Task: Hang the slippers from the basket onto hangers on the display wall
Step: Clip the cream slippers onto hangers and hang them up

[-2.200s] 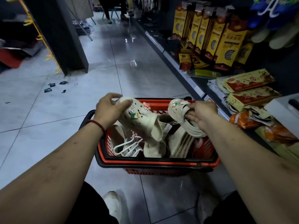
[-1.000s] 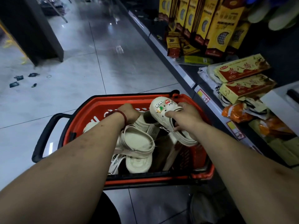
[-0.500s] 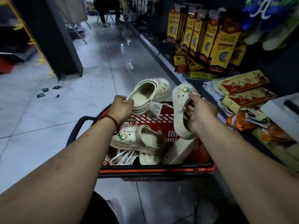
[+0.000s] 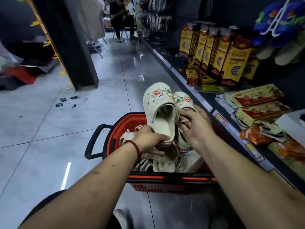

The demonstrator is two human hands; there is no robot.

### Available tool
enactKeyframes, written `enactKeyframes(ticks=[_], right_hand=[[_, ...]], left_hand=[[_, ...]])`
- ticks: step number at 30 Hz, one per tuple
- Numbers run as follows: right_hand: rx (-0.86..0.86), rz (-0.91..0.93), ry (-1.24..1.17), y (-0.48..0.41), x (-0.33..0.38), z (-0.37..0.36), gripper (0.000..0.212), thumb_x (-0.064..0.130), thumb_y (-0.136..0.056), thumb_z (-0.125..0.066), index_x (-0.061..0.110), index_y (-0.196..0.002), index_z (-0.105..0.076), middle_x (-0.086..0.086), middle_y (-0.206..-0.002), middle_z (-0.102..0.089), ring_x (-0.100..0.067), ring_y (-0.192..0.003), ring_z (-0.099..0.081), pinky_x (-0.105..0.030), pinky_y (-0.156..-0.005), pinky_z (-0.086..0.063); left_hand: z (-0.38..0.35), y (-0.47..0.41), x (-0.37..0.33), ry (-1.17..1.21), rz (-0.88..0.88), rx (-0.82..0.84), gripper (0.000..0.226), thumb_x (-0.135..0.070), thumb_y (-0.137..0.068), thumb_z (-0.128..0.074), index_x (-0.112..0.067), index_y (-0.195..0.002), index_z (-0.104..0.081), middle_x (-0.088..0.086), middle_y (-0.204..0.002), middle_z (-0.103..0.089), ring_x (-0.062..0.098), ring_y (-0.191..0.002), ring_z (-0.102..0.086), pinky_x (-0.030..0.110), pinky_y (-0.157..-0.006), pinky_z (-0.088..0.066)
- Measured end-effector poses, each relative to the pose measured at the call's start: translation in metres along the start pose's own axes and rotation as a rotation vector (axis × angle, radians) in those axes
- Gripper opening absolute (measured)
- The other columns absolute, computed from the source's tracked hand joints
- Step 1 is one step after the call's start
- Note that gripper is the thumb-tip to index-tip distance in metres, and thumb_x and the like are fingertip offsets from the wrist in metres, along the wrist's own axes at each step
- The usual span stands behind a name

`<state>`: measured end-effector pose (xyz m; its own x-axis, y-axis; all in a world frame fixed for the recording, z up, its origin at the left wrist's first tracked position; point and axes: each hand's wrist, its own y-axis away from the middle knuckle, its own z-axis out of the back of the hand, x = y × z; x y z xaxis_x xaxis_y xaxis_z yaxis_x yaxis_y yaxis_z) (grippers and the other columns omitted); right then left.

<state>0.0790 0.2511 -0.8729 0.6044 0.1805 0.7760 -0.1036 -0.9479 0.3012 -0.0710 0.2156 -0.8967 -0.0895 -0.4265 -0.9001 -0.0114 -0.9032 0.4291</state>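
Upright, slippers (image 4: 159,104) within curled fingers (image 4: 185,115)

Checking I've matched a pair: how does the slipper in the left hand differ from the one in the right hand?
The left-hand slipper is gripped at its heel by the left hand; the right-hand slipper is held by the right hand, fingers at its opening. The left-hand slipper's footbed shows; the right-hand slipper's is covered. Their charms are mirrored. Both are cream clogs, toes pointing away, side by side.
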Motion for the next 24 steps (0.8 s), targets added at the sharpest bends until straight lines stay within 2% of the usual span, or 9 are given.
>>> enactKeyframes(ticks=[3, 6, 10, 12, 15, 18, 20, 23, 24], right_hand=[[0.052, -0.056, 0.155, 0.000, -0.012, 0.001, 0.083, -0.012, -0.070, -0.072, 0.028, -0.138, -0.046, -0.012, -0.120, -0.069, -0.022, -0.099, -0.071, -0.036, -0.074, -0.057], [0.073, -0.062, 0.335, 0.004, -0.025, -0.003, 0.101, -0.020, -0.061, -0.063, 0.041, -0.138, -0.043, -0.005, -0.125, -0.064, -0.024, -0.110, -0.065, -0.037, -0.076, -0.054], [0.097, -0.002, 0.407, 0.010, -0.040, -0.011, 0.111, -0.025, -0.061, -0.060, 0.036, -0.149, -0.032, -0.002, -0.127, -0.064, -0.023, -0.114, -0.061, -0.043, -0.097, -0.052], [0.075, 0.013, 0.395, 0.010, -0.046, -0.016, 0.111, -0.022, -0.059, -0.064, 0.037, -0.148, -0.033, -0.001, -0.126, -0.065, -0.024, -0.114, -0.061, -0.048, -0.101, -0.050], [0.019, 0.041, 0.309, 0.010, -0.049, -0.025, 0.107, -0.023, -0.061, -0.064, 0.033, -0.146, -0.034, -0.001, -0.123, -0.065, -0.024, -0.110, -0.062, -0.045, -0.097, -0.053], [0.017, 0.063, 0.319, 0.012, -0.051, -0.033, 0.102, -0.025, -0.065, -0.063, 0.028, -0.146, -0.033, 0.002, -0.116, -0.061, -0.018, -0.106, -0.059, -0.029, -0.080, -0.049], [0.028, 0.070, 0.358, 0.010, -0.056, -0.036, 0.103, -0.026, -0.065, -0.062, 0.027, -0.148, -0.032, 0.001, -0.119, -0.060, -0.021, -0.111, -0.059, -0.030, -0.083, -0.049], [0.060, 0.108, 0.495, 0.007, -0.068, -0.040, 0.107, -0.024, -0.065, -0.066, 0.030, -0.150, -0.030, -0.002, -0.129, -0.058, -0.018, -0.111, -0.061, -0.037, -0.093, -0.053], [0.085, 0.127, 0.545, 0.007, -0.071, -0.042, 0.109, -0.022, -0.065, -0.069, 0.032, -0.151, -0.028, -0.001, -0.130, -0.056, -0.015, -0.110, -0.060, -0.040, -0.095, -0.053]], left_hand=[[0.005, 0.002, 0.011, -0.014, 0.007, -0.030, 0.023, -0.004, -0.083, -0.074, -0.003, -0.103, -0.063, 0.021, -0.093, -0.075, 0.033, -0.083, -0.074, 0.054, -0.078, -0.059], [0.014, 0.000, 0.018, -0.031, 0.009, -0.065, 0.033, -0.007, -0.081, -0.077, 0.001, -0.110, -0.063, 0.022, -0.095, -0.074, 0.036, -0.084, -0.074, 0.054, -0.077, -0.059], [0.026, -0.001, 0.023, -0.087, 0.007, -0.054, 0.038, -0.019, -0.078, -0.080, -0.005, -0.110, -0.068, 0.015, -0.093, -0.076, 0.030, -0.085, -0.075, 0.053, -0.078, -0.060], [0.030, 0.001, 0.024, -0.110, 0.017, -0.042, 0.039, -0.027, -0.075, -0.081, -0.010, -0.108, -0.069, 0.013, -0.092, -0.076, 0.029, -0.084, -0.075, 0.052, -0.077, -0.060], [0.036, 0.003, 0.026, -0.121, 0.041, -0.045, 0.037, -0.030, -0.075, -0.079, -0.015, -0.107, -0.069, 0.010, -0.093, -0.076, 0.026, -0.085, -0.074, 0.050, -0.072, -0.061], [0.045, 0.003, 0.029, -0.094, 0.102, -0.070, 0.034, -0.034, -0.080, -0.072, -0.013, -0.107, -0.067, 0.010, -0.095, -0.074, 0.026, -0.086, -0.072, 0.052, -0.074, -0.060], [0.050, 0.004, 0.028, -0.064, 0.146, -0.089, 0.047, -0.048, -0.084, -0.066, -0.012, -0.114, -0.064, 0.013, -0.107, -0.071, 0.029, -0.097, -0.070, 0.050, -0.075, -0.060], [0.059, -0.007, 0.039, -0.086, 0.146, -0.147, 0.094, -0.078, -0.064, -0.059, -0.010, -0.129, -0.053, 0.014, -0.124, -0.062, 0.033, -0.107, -0.065, 0.048, -0.073, -0.061], [0.061, -0.012, 0.044, -0.086, 0.129, -0.166, 0.097, -0.079, -0.062, -0.057, -0.010, -0.130, -0.051, 0.014, -0.125, -0.060, 0.033, -0.107, -0.064, 0.047, -0.072, -0.061]])
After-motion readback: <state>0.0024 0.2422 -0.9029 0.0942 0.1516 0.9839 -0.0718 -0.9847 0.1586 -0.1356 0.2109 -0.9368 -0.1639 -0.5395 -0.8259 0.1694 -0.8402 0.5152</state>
